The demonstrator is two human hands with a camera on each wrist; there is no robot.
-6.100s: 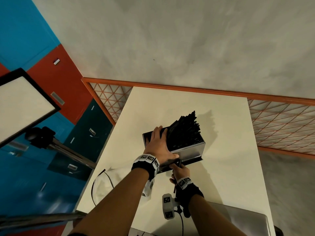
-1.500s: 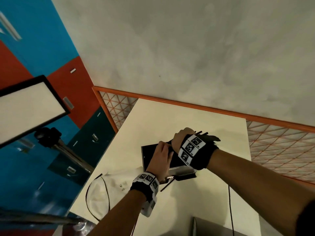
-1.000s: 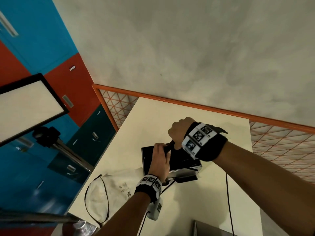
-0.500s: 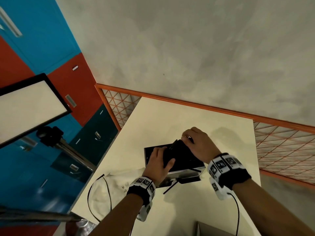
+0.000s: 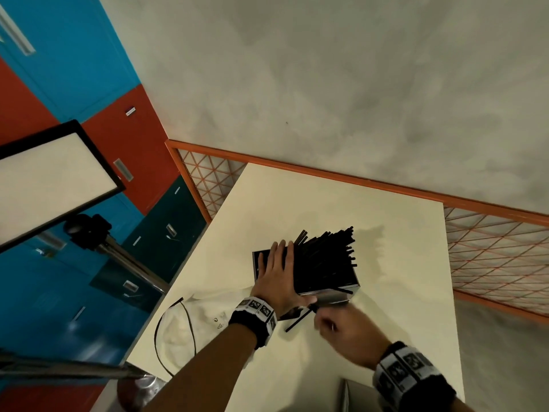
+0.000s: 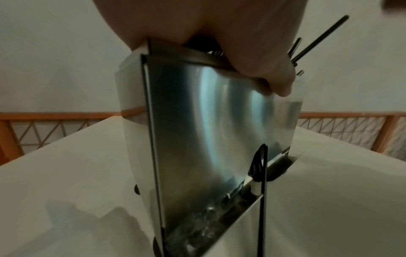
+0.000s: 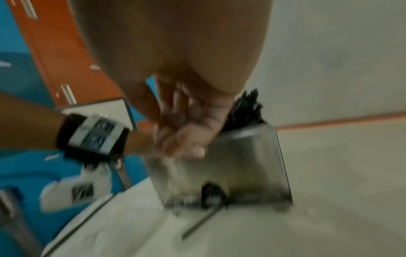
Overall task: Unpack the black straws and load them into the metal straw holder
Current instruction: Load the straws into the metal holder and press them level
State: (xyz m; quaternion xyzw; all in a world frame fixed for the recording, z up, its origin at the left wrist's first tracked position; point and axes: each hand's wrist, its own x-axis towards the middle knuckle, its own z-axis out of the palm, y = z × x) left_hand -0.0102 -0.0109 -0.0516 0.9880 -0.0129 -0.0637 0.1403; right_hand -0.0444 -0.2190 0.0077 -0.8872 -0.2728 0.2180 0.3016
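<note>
White bag [image 5: 205, 319]: lying flat and slack at the left edge of the table [image 5: 297, 209], its black cord looping toward the near corner; sitting just left of the holder, out of the path of either hand.
Left hand [image 5: 277, 276]: lying flat with straight fingers over the left part of the holder's open top, palm pressing against the side of the straw bundle; in the left wrist view the thumb [image 6: 272, 76] is hooking over the front rim; it is steadying, not gripping a straw.
Metal straw holder [image 5: 335, 294]: standing upright mid-table, its shiny front wall facing the person, a low slot along the base of that wall.
Black straws [image 5: 323, 260]: packed in the holder, leaning and fanning up and away to the right, tips uneven.
Stray straw [image 5: 298, 319]: sticking out of the front slot onto the table, long axis running from the slot down-left toward the person; lying just left of the right hand's fingertips, so the right hand is the nearer one.
Right hand [image 5: 341, 331]: reaching in at the holder's front base, fingers curling together; blurred, so whether it is already pinching the stray straw cannot be told.
In the way: the holder's front lip and the left wrist crowding the slot.
</note>
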